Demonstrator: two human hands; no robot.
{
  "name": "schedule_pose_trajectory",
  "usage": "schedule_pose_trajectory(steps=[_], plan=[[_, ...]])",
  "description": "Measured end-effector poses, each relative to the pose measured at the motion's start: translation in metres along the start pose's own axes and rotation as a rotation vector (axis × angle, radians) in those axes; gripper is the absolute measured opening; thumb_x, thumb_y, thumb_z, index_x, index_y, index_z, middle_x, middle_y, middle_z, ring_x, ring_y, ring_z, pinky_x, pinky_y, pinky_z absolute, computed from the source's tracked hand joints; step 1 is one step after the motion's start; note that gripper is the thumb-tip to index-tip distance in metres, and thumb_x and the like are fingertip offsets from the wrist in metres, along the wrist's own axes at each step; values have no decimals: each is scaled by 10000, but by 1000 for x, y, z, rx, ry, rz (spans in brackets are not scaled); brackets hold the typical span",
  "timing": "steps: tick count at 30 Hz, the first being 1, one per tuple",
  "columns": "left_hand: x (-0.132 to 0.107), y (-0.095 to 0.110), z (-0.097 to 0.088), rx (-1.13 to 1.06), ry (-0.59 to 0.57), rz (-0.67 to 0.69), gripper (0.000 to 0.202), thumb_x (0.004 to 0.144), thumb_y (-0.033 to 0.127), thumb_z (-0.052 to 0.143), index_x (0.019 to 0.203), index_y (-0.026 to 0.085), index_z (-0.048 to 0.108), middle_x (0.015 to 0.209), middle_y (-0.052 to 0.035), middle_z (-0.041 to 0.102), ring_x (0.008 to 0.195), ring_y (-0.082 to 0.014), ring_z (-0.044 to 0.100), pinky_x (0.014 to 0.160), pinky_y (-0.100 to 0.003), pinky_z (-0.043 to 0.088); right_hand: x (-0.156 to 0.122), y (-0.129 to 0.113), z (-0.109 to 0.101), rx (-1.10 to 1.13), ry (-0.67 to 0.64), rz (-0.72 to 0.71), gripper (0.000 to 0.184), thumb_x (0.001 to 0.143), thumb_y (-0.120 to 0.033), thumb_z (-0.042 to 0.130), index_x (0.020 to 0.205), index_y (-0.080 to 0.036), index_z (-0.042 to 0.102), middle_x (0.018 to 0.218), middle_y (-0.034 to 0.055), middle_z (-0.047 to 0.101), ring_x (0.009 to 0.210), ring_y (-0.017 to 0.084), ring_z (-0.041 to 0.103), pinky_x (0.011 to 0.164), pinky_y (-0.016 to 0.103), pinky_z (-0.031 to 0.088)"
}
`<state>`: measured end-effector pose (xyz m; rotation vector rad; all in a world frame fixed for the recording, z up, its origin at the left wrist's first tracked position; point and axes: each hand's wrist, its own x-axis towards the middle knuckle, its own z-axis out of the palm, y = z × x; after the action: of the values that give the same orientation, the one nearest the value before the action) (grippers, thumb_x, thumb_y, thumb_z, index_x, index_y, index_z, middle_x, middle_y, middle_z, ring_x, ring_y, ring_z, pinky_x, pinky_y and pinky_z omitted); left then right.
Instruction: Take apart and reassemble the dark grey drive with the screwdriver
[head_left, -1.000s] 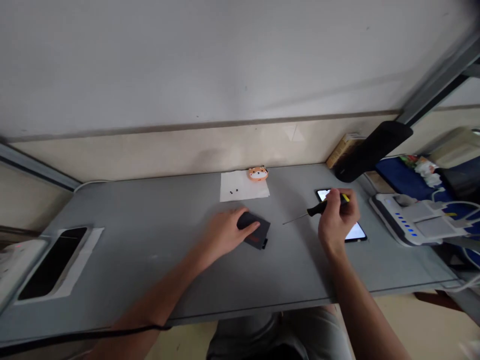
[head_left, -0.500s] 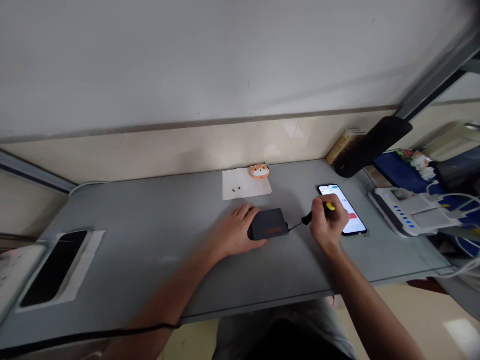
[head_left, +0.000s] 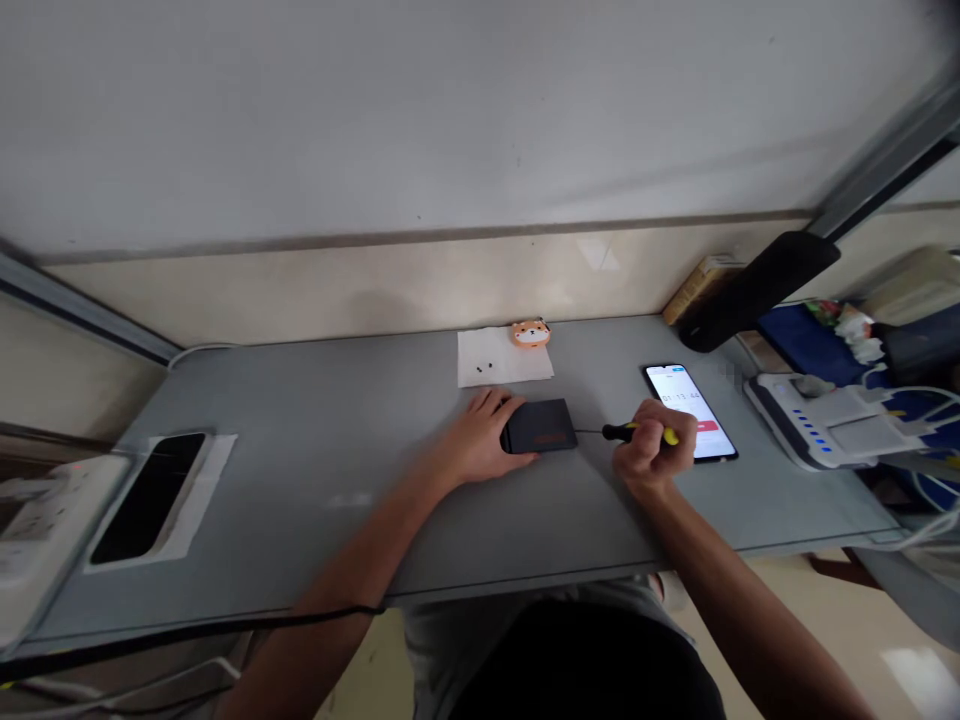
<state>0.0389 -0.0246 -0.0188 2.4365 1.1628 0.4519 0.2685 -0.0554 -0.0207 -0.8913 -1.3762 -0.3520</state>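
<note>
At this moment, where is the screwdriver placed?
In the head view, the screwdriver is right of centre in the right grip, between the dark box and the lit phone, its tip at the box's right end.

Dark box point(head_left: 541, 422); black-yellow screwdriver point(head_left: 618, 432) at its right edge

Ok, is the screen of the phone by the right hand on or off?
On: the phone, partly hidden by the right hand, glows white, showing digits and a red patch.
</note>
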Motion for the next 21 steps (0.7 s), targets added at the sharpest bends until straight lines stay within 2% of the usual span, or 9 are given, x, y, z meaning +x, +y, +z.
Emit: schedule_pose_trajectory(steps=[5, 9, 13, 18, 21], plan=[[0, -8, -9, -93, -87, 19, 829, 733, 458, 870, 1445, 289, 481, 1340, -108, 505, 1307, -324, 480, 1124, -514, 450, 5, 5, -1, -148, 78, -22, 211, 973, -286, 500, 771, -231, 466, 556, -61, 427, 444, 91, 355, 462, 263, 269], [-1, -9, -14, -125, -96, 44, 795, 756, 383, 853, 1450, 309, 471, 1303, -91, 521, 1287, -306, 497, 1118, -500, 452, 7, 1, 2, -104, 115, -35, 217, 985, -318, 500, 785, -236, 478, 558, -62, 431, 433, 97, 370, 452, 266, 291], [-1, -9, -14, -111, -108, 38, 777, 762, 412, 846, 1440, 322, 477, 1311, -82, 533, 1294, -315, 500, 1126, -500, 437, 6, -9, 10, -25, 186, -45, 184, 1001, -294, 448, 826, -241, 469, 580, -68, 410, 432, 93, 370, 449, 254, 321], [0, -12, -11, -96, -116, -2, 843, 729, 498, 869, 1452, 317, 476, 1388, -89, 502, 1357, -330, 460, 1157, -491, 407, 12, -18, 17, 82, -28, -126, 173, 989, -272, 461, 822, -234, 485, 590, -58, 471, 436, 94, 431, 441, 242, 354], [2, -13, -11, -83, -123, 8, 859, 729, 527, 868, 1458, 316, 467, 1415, -93, 501, 1374, -334, 455, 1163, -489, 398, 21, -23, 24, 79, -119, -85, 178, 984, -250, 474, 808, -233, 492, 597, -48, 520, 454, 96, 459, 451, 240, 351]])
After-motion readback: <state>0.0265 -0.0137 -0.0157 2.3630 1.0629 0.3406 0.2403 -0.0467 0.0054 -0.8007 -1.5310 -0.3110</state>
